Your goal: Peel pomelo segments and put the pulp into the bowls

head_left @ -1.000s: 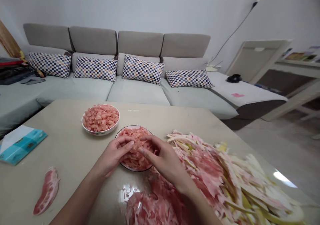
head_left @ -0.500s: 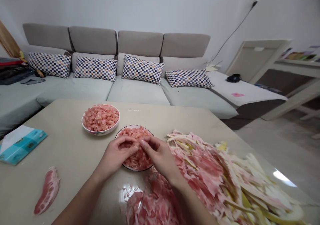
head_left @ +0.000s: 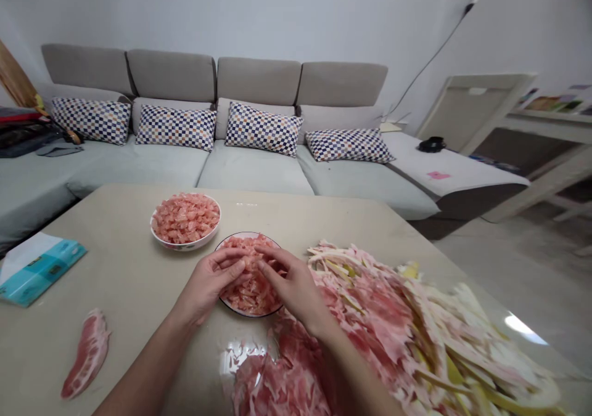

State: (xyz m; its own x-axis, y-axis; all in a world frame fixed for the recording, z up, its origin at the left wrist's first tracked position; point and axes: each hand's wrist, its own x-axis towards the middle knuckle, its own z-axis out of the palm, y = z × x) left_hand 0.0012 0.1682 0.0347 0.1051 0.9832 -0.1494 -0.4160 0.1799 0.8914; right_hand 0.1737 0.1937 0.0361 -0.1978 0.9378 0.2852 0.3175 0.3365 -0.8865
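- Left hand [head_left: 208, 283]: fingers curved, tips over the near-left part of the pulp heap, at the plate's left side.
- Right hand [head_left: 296, 293]: fingers curved and directed toward the left hand, tips [head_left: 268, 263] over the same heap.
- Grip: the hands stand slightly apart, their fingertips close together above the plate. Whether either hand is clamped on any pulp cannot be determined.
- Pink citrus pulp [head_left: 253, 289]: loose, broken fragments heaped on the plate, directly beneath both hands.
- Shallow plate [head_left: 248, 312]: dark-rimmed, on the beige table [head_left: 115, 234], partly hidden by the hands and the pulp.
- White bowl [head_left: 185, 248]: just beyond the plate and to its left, nearly touching it, filled with similar fragments [head_left: 185, 219].
- Pile of peeled membrane and yellowish pith strips [head_left: 379, 323]: a large, loose mass to the right of the plate, close beside the right hand.
- Pink membrane heap [head_left: 277, 373]: in the foreground, below the plate and beneath the right forearm.
- Single pink membrane piece [head_left: 87, 354]: alone on the table, at the lower left.
- Tissue packet [head_left: 39, 271]: blue and white, at the table's left edge.
- Grey sofa [head_left: 254, 175]: beyond the table, with four checked cushions [head_left: 261, 129] along its back.
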